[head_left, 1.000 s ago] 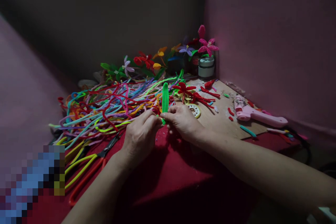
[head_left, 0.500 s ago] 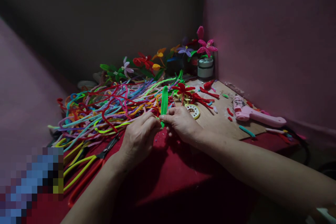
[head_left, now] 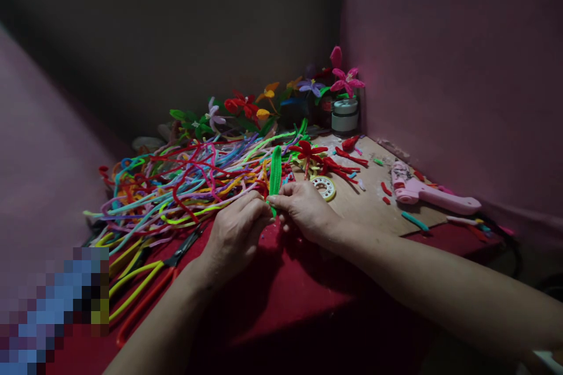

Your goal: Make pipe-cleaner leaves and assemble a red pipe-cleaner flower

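workpiece: one green leaf shape, apparently formed from fuzzy stems; it stands nearly upright above the red worktop, toward the near edge, between the heap of coloured stems on the left and the tan board at the right.

grip state: the fingers of the right hand are closed in a pinch on the lower part of the leaf shape; the fingers of the left hand appear closed on its lower end from the opposite side; the exact contact is hidden by the knuckles.

handling (judged): very light; soft and fuzzy at the surface, with a bendable core likely giving moderate stiffness; low slip risk; unlikely to break, but easily bent or flattened by a hard squeeze; take hold at the narrow base, below the broad blade; leave the blade and rounded tip uncompressed; support the base with one hand when the other applies any twist.

adjacent items: a red flower and a pale ring with holes lie just beyond the right hand; scissors lie left of the left forearm; a pink tool rests near the board's right corner.
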The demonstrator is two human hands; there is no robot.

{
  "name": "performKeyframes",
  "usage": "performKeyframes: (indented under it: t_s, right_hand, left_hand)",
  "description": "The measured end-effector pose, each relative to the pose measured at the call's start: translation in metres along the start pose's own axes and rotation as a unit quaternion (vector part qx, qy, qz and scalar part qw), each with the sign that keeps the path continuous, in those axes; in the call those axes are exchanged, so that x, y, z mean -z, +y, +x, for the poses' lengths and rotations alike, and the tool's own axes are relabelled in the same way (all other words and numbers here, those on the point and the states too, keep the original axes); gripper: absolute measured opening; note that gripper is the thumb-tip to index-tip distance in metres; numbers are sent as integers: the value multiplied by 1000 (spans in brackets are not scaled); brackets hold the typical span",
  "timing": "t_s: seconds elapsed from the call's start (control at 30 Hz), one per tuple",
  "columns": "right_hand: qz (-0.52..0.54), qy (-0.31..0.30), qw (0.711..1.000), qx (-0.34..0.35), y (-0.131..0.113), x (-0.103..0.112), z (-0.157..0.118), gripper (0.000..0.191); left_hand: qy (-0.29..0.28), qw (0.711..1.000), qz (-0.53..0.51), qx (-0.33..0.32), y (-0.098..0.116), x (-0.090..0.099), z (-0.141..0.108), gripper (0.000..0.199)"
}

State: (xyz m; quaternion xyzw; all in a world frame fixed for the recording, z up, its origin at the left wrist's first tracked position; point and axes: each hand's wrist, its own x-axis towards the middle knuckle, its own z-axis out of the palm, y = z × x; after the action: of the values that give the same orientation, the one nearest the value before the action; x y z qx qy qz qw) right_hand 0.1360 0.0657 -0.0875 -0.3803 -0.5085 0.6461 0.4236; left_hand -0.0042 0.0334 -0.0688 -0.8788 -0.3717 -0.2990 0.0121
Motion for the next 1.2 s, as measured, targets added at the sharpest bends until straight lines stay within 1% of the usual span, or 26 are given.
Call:
performKeyframes:
  t_s: [0.1, 0.17, 0.23, 0.27, 0.3, 0.33, 0.37, 0.4, 0.43, 0.5, 0.53, 0.6, 0.63, 0.67, 0.77, 0.87, 0.93, 1.0, 1.07, 1.13, 1.2]
  right_hand:
    - [-24, -3, 1000, 8, 1, 2, 2, 21]
    - [-59, -5, 998, 21, 1, 3, 3, 21]
    - [-96, -4, 995, 38, 0, 5, 4, 22]
    - [-110, -3, 993, 45, -1, 6, 4, 23]
    - [-120, -5, 992, 50, -1, 6, 4, 23]
    - [-128, -8, 990, 52, -2, 5, 3, 24]
    - [-135, -12, 989, 51, -2, 4, 2, 25]
    - [-141, -13, 989, 49, -2, 3, 1, 25]
    - [-145, -16, 988, 46, -2, 2, -1, 25]
    - [-144, -28, 988, 44, 0, -1, -3, 21]
    - [-139, -38, 988, 46, 1, -2, -4, 17]
    - [-126, -66, 989, 46, 2, -3, -4, 10]
    - [-120, -76, 989, 42, 3, -3, -5, 8]
    - [-115, -82, 989, 35, 4, -3, -5, 7]
    - [-109, -88, 990, 21, 4, -3, -5, 7]
    - [-110, -98, 989, 17, 4, -3, -6, 14]
    - [-107, -114, 988, 3, 2, -4, -8, 17]
    - [-99, -138, 985, -21, 0, -5, -9, 18]
    - [-86, -154, 983, -45, -2, -6, -11, 20]
    - [-71, -163, 982, -68, -3, -5, -11, 20]
    - [-56, -175, 980, -82, -2, -3, -9, 20]
  left_hand:
    - [-5, 1000, -6, 5, 0, 0, -1, 15]
    - [-8, 999, -36, 21, 2, 3, -1, 15]
    - [11, 995, -85, 58, 3, 6, 0, 11]
    - [39, 988, -113, 93, 4, 8, 0, 8]
    - [75, 977, -143, 141, 4, 9, 2, 6]
    - [109, 959, -171, 198, 3, 10, 3, 8]
    - [132, 936, -199, 257, 2, 10, 5, 12]
    - [130, 915, -229, 308, 0, 9, 7, 16]
    - [109, 894, -263, 347, -1, 7, 8, 19]
    - [50, 849, -347, 396, -3, 2, 10, 25]
    - [33, 825, -386, 412, -3, -1, 11, 26]
    - [32, 784, -440, 437, -3, -5, 12, 27]
    - [40, 772, -451, 446, -2, -6, 12, 27]
    - [50, 766, -455, 450, -2, -6, 12, 26]
    - [85, 767, -448, 451, -4, -4, 14, 23]
    - [123, 771, -432, 451, -11, 1, 15, 21]
    - [146, 771, -427, 449, -17, 4, 15, 21]
    - [163, 777, -416, 444, -22, 8, 15, 22]
    - [166, 789, -396, 440, -25, 11, 14, 22]
    - [162, 807, -362, 437, -25, 13, 13, 22]
    - [168, 842, -297, 417, -22, 13, 12, 21]
